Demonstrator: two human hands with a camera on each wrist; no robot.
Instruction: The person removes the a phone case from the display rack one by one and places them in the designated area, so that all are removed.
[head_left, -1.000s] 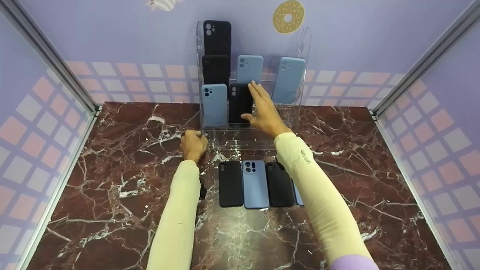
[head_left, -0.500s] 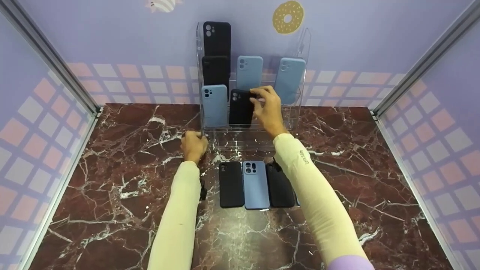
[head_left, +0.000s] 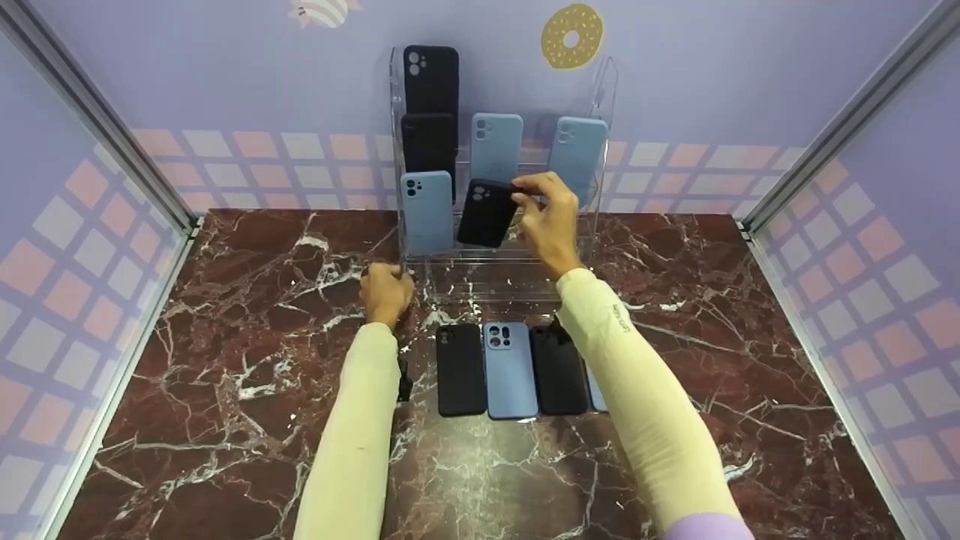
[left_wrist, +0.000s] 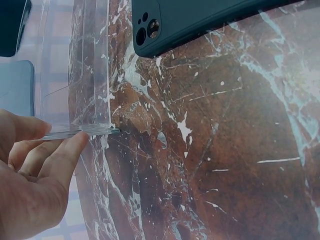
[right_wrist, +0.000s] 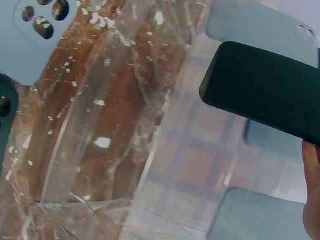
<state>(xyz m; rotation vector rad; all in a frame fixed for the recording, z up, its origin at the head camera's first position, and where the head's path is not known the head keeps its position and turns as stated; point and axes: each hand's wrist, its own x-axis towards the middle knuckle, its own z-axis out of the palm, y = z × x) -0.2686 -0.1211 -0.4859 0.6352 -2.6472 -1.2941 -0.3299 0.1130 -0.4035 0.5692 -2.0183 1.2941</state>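
In the head view my right hand [head_left: 551,221] pinches a black phone case [head_left: 487,215] by its upper right corner. The case leans to one side, in front of the lowest tier of a clear acrylic stand [head_left: 517,262]. The right wrist view shows the same black case [right_wrist: 265,92] lifted off the front ledge, with only a fingertip visible at its edge. My left hand [head_left: 386,292] is at the stand's lower left corner; in the left wrist view its thumb and fingers [left_wrist: 65,155] pinch the clear side panel [left_wrist: 82,133].
A light blue case [head_left: 427,214] stands at the lower left of the stand. Higher up are black cases [head_left: 431,79] and two light blue ones [head_left: 496,142]. In front, a row of black and blue cases [head_left: 511,371] lies on the marbled table [head_left: 247,420], partly behind my right sleeve.
My right hand has gone from open fingers beside the black phone case to pinching its corner. The case has come up off the ledge and tilted. My left hand has stayed in place.
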